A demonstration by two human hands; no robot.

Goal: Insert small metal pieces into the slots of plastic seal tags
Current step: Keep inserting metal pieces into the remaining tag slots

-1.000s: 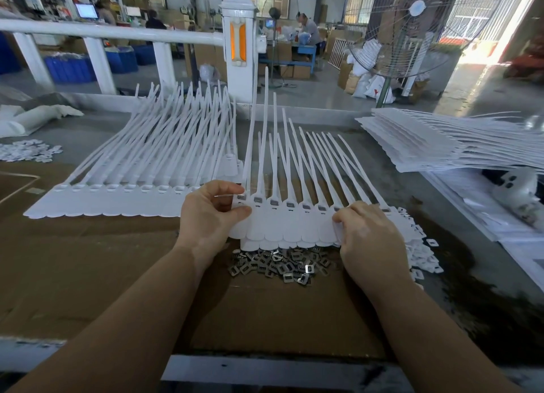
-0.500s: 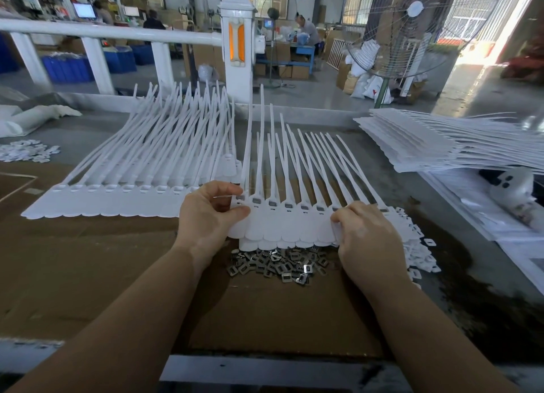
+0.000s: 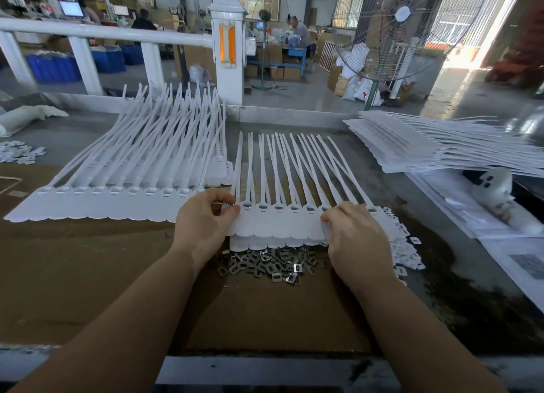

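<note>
I have a joined strip of seal tags [image 3: 279,225] in front of me on the table [image 3: 88,275], lying on top of more white strips. My left hand [image 3: 203,225] pinches its left end between thumb and fingers, and my right hand [image 3: 353,233] has its fingers curled over the right end. Along the strip, every slot I can see between my hands shows a grey metal piece seated in it, so I judge this strip is filled or nearly so (the slots under my hands are hidden).

To my left lies a fanned pile of strips [image 3: 117,198]; their slots look white, though I cannot tell for sure whether they are filled. To my right a tall stack of strips [image 3: 426,148] waits further back, probably work still to do.

The loose metal pieces [image 3: 265,263] sit in a heap straight on the cardboard, just below the strip, not in any tray or box. Small white plastic bits [image 3: 406,245] are scattered beside my right hand, loose as well. No container holds any of these parts.
</note>
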